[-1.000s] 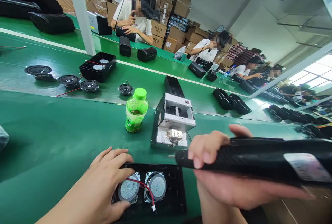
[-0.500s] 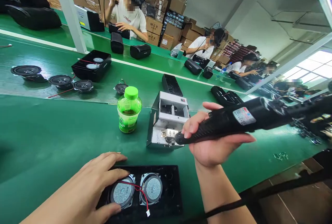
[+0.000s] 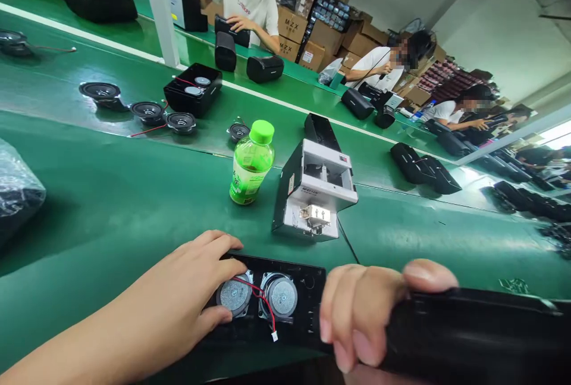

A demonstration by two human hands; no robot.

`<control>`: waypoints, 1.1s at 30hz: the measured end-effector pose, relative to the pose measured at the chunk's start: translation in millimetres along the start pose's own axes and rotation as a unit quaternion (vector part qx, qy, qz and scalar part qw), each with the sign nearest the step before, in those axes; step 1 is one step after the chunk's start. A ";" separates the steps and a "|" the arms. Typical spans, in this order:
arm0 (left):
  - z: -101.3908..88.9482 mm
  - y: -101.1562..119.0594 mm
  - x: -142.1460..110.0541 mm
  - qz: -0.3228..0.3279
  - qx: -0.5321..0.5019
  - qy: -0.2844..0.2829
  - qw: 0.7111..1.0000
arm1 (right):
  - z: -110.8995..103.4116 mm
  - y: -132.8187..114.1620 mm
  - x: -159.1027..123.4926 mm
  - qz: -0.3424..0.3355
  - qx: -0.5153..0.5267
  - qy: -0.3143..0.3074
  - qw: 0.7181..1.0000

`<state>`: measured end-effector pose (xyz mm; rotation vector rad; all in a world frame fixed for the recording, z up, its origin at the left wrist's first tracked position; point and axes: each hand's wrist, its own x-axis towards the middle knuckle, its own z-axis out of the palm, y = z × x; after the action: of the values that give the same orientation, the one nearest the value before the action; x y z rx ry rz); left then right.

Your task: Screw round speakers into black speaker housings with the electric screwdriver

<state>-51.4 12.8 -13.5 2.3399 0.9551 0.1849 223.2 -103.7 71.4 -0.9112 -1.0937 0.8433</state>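
Head view: left hand (image 3: 173,290) pressing black speaker panel (image 3: 307,307), fingers spread, panel just before screw feeder (image 3: 314,188); right hand (image 3: 357,313) fingers curled around black electric screwdriver (image 3: 473,337); MZX cartons (image 3: 289,31) beyond feeder.

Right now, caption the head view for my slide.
Left hand steadies a black speaker panel; right hand grips a black electric screwdriver.

Bright, even indoor light, with daylight from the windows (image 3: 553,142) at the right edge throwing glare on the green workbench (image 3: 464,178). The wide lens bends the bench toward the corners, a soft shadow lies beneath the plastic bag (image 3: 18,191), and the right hand (image 3: 361,319) looks slightly motion-blurred.
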 end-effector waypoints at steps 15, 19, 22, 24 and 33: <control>-3.2 14.0 6.6 0.042 -0.022 0.011 0.999 | 6.1 60.5 -0.3 0.004 0.099 -0.116 0.988; -3.7 15.1 6.6 0.041 -0.030 0.014 0.999 | 21.8 65.3 -12.7 -0.034 0.040 -0.005 0.999; -5.4 15.8 6.7 0.034 -0.034 0.006 0.999 | 25.4 66.6 -12.3 -0.044 0.041 0.016 0.998; -6.2 16.4 6.8 0.028 -0.033 -0.003 0.999 | 23.3 63.8 -9.8 -0.045 0.062 -0.072 0.994; -7.1 21.6 4.7 0.014 -0.029 -0.031 0.999 | 14.3 42.1 -14.0 -0.063 -0.056 -0.228 0.970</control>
<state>-37.5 7.2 4.2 2.2942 0.8753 0.1484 201.3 -97.3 30.8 -0.7457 -1.5946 0.9156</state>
